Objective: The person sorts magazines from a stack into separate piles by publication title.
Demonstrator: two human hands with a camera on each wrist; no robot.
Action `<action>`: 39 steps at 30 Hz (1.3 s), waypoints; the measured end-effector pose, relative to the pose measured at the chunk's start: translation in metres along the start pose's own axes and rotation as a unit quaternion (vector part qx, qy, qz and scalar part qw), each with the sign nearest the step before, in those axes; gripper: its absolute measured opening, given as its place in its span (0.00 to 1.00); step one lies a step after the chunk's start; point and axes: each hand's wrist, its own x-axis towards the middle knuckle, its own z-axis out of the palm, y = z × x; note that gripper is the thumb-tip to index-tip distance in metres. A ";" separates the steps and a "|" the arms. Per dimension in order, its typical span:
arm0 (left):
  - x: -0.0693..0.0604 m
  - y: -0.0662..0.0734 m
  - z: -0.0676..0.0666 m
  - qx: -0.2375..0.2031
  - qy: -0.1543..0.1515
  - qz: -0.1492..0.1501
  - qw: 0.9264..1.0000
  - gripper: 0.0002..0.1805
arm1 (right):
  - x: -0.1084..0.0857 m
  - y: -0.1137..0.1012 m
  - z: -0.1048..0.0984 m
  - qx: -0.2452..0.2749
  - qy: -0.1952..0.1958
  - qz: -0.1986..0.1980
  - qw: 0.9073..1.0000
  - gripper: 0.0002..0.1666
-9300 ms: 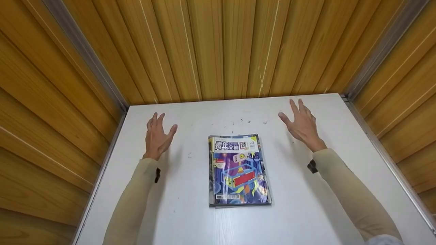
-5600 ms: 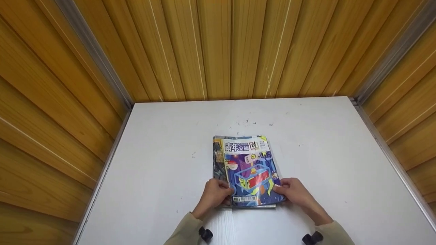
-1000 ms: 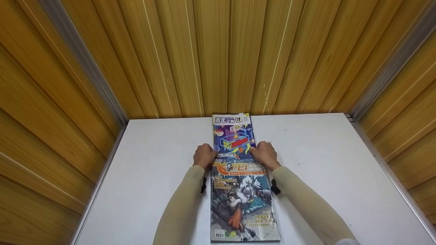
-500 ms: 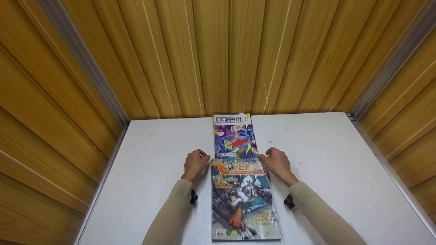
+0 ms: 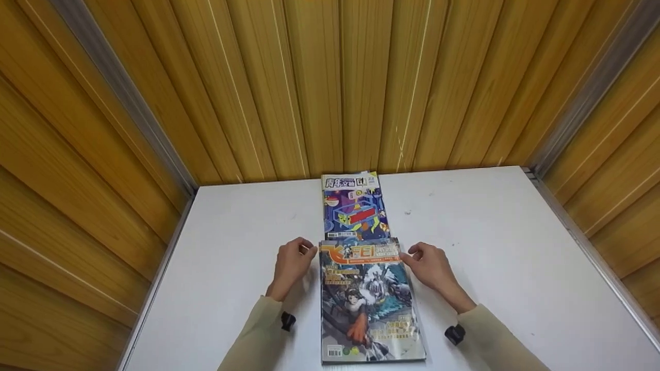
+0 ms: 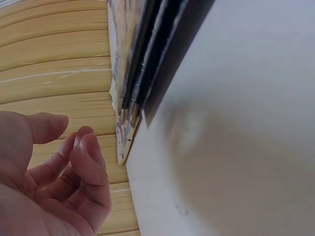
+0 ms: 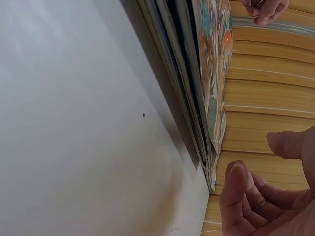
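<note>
Grey mag pile (image 5: 361, 309) lies near us, purple mag (image 5: 356, 208) just behind, prob so both show. Our L hand (image 5: 293, 264) & R hand (image 5: 430, 264), loosely half-curled, hold nothing.

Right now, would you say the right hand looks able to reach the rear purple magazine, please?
Probably yes: the right hand holds nothing, and the right edge of the purple magazine lies uncovered ahead.
</note>
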 end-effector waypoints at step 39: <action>-0.116 0.000 0.005 0.021 -0.080 -0.018 0.996 0.06 | -0.097 0.006 0.005 -0.002 -0.076 0.083 0.994 0.15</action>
